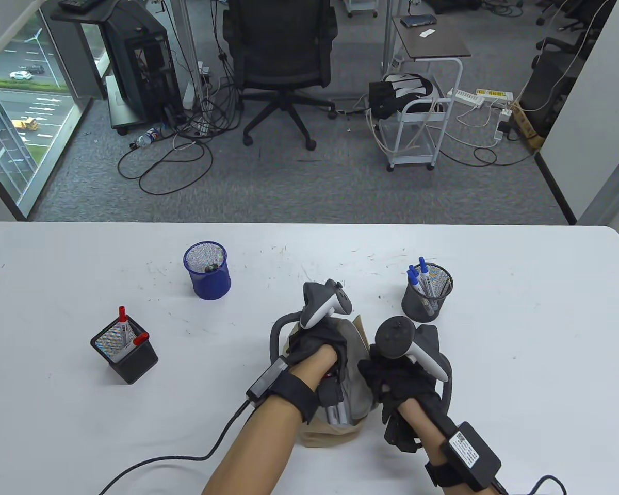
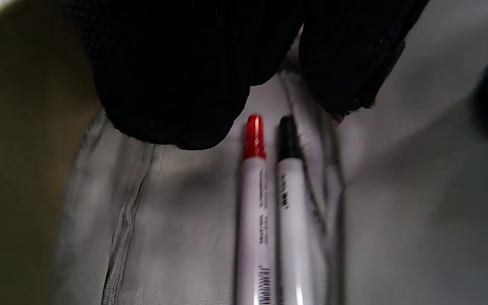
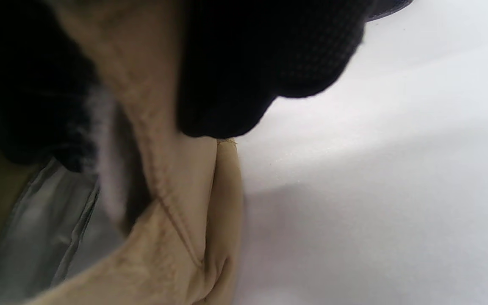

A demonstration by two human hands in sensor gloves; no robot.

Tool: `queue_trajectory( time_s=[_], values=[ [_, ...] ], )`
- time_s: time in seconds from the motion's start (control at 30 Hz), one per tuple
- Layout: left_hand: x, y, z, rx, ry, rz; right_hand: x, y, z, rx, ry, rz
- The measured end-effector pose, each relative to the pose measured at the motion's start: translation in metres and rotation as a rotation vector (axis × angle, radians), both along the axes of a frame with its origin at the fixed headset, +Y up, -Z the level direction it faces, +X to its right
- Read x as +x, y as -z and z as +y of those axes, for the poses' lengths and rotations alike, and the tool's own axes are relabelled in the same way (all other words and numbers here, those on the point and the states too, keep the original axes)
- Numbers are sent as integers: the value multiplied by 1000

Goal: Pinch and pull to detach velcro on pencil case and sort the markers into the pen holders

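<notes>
While the pencil case (image 1: 335, 428) lies at the near edge of the table (image 1: 521, 335) with its mouth already opened, the left hand (image 1: 317, 356) is reached inside it and the right hand (image 1: 400, 384) is kept at its right side. In the right wrist view the beige rim of the case is pinched between the gloved fingers (image 3: 265, 72) and the thumb, so the opening is held wide. In the left wrist view two markers are seen side by side on the grey lining: a red marker (image 2: 254, 203) and a black marker (image 2: 292, 207), touching each other. The left fingers (image 2: 172, 84) are placed just above the two caps, curled downward, but whether anything is already gripped cannot be told from these pictures.

The step in hand is judged to be the taking of one marker out of the case. It would be done well if only one cap is pinched, because the two markers lie so close that both could be lifted together. The rim should be kept firmly held by the right hand, so that the case is not dragged along.

Red markers stand in the square black holder (image 1: 125, 357) on the left, blue ones in the round grey holder (image 1: 427, 299) on the right; the blue mesh holder (image 1: 207, 270) behind probably takes the black marker.
</notes>
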State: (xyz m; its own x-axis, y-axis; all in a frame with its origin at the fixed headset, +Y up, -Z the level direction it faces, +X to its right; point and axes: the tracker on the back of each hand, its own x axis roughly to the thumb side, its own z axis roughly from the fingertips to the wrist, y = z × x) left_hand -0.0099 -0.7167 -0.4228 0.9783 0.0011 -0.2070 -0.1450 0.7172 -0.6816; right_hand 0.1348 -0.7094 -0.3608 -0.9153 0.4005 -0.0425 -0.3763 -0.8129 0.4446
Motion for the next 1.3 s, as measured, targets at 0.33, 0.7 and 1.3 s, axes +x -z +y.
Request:
queue_trajectory(
  time_s=[0.33, 0.7, 1.3],
  values=[
    [24, -4, -27, 68, 206, -82, 0, 0, 0, -1, 2, 2],
    [16, -11, -26, 85, 145, -54, -1, -1, 0, 9, -10, 2],
    [-152, -8, 178, 747, -197, 240, -3, -2, 1, 11, -14, 1]
  ],
)
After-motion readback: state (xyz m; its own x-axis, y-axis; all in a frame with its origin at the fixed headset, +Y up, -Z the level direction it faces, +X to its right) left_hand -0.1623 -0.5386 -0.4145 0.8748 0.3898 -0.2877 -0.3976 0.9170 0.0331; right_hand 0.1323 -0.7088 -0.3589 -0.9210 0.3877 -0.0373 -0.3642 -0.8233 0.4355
